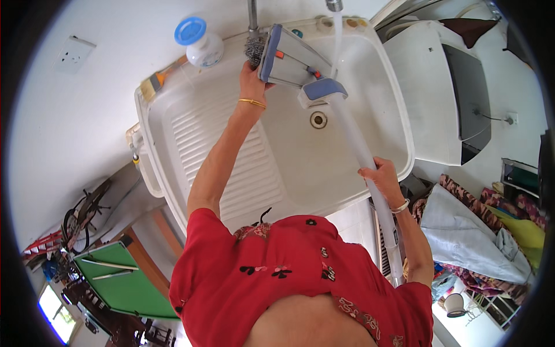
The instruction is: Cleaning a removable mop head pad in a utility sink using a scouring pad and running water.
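A grey and blue device with a flat head [291,60] and a long pale handle tube [353,130], perhaps a mop, is held over a white sink [403,130]. My left hand [253,82] is at the lower left edge of the head, its fingers partly hidden behind it; a steel wool scourer [254,50] lies right by the fingertips. My right hand [381,175] grips the tube above the sink's front right rim. Water runs from a tap [334,5] past the right side of the head into the basin.
A ribbed washboard [221,160] forms the sink's left part. On the back ledge stand a white container with a blue lid [205,47] and a paintbrush [151,86]. A white washing machine [433,91] is at the right, near piled cloths [464,230].
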Available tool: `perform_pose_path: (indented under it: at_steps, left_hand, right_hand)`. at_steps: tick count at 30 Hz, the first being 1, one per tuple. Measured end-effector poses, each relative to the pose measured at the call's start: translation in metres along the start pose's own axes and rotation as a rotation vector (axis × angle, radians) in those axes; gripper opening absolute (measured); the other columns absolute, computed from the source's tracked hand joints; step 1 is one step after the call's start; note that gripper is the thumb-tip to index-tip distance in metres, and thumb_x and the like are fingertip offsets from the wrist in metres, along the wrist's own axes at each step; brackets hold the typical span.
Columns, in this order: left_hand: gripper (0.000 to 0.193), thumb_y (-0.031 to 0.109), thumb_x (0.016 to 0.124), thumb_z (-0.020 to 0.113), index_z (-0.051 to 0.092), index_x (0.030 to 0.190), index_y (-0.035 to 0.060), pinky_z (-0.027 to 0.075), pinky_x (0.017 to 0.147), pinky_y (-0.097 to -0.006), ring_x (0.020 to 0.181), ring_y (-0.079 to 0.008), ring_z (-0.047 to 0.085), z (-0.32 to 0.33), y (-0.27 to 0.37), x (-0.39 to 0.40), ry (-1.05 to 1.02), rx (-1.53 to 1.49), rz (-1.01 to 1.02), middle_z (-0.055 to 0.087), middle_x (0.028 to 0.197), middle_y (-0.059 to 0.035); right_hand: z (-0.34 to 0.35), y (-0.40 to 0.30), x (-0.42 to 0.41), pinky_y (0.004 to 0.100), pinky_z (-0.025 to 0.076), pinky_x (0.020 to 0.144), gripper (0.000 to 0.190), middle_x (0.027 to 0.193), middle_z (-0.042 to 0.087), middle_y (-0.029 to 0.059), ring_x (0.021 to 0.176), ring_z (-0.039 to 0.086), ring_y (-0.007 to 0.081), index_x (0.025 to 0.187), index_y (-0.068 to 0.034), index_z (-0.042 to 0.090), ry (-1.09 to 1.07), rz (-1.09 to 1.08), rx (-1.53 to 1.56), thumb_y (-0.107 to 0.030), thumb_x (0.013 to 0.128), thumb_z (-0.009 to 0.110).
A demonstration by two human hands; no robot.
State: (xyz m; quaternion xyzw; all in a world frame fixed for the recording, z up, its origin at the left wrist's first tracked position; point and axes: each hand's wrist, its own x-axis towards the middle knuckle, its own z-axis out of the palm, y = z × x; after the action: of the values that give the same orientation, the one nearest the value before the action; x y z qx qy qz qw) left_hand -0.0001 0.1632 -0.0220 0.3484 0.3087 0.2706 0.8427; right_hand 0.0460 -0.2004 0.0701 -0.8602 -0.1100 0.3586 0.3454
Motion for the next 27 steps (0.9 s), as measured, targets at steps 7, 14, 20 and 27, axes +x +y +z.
perform_pose_path:
  at_steps: [7, 14, 20, 27]
  left_hand:
    - [0.041, 0.013, 0.077, 0.068, 0.049, 0.112, 0.0019, 0.05, 0.07, -0.0403, 0.08, -0.0346, 0.065, -0.051, -0.022, 0.009, 0.092, 0.95, 0.482, 0.066, 0.089, -0.0192]
    - [0.047, 0.016, 0.074, 0.07, 0.052, 0.116, 0.006, 0.05, 0.072, -0.0397, 0.085, -0.0372, 0.065, -0.067, -0.017, 0.007, -0.012, 1.019, 0.469, 0.067, 0.091, -0.0198]
    - [0.056, 0.022, 0.071, 0.071, 0.051, 0.119, 0.0017, 0.05, 0.07, -0.0369, 0.078, -0.0312, 0.066, -0.059, -0.004, -0.019, 0.028, 1.121, 0.289, 0.067, 0.085, -0.0184]
    - [0.055, 0.023, 0.072, 0.069, 0.052, 0.122, 0.005, 0.05, 0.071, -0.0386, 0.077, -0.0292, 0.065, -0.081, 0.018, -0.032, -0.021, 1.106, 0.262, 0.068, 0.084, -0.0156]
  right_hand:
    - [0.013, 0.035, -0.027, 0.0251, 0.039, 0.05, 0.026, 0.058, 0.053, 0.001, 0.055, 0.046, 0.0068, 0.08, 0.004, 0.063, 0.003, 0.034, -0.077, -0.017, 0.068, 0.07]
    - [0.02, 0.037, -0.051, 0.0232, 0.041, 0.053, 0.028, 0.06, 0.054, 0.0009, 0.057, 0.047, 0.0054, 0.089, 0.005, 0.065, 0.06, 0.016, -0.089, -0.013, 0.069, 0.07]
    - [0.022, 0.048, -0.066, 0.0214, 0.04, 0.052, 0.027, 0.062, 0.055, -0.001, 0.057, 0.047, 0.0044, 0.091, 0.006, 0.066, 0.085, 0.029, 0.034, -0.008, 0.069, 0.07]
    - [0.026, 0.059, -0.081, 0.0208, 0.039, 0.051, 0.021, 0.066, 0.056, -0.0017, 0.056, 0.05, 0.0051, 0.09, 0.004, 0.066, 0.058, 0.081, 0.205, -0.006, 0.071, 0.068]
